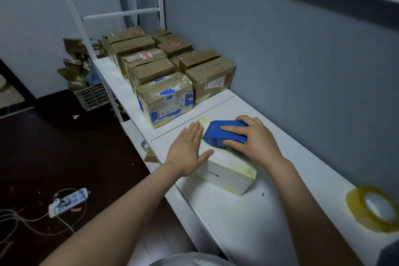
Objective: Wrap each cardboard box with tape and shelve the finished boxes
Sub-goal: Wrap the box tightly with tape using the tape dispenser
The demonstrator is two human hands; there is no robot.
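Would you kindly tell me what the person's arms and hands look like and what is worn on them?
Both hands are bare: the left hand and the right hand wear no gloves, and no ring, watch or wristband shows. The forearms are uncovered to the frame's edge, no sleeve in view. Grey fabric at the bottom edge may be the person's top.

Both forearms (121, 211) are bare, as are the left hand (187, 151) and right hand (254, 138). A grey garment (187, 260) covers the torso.
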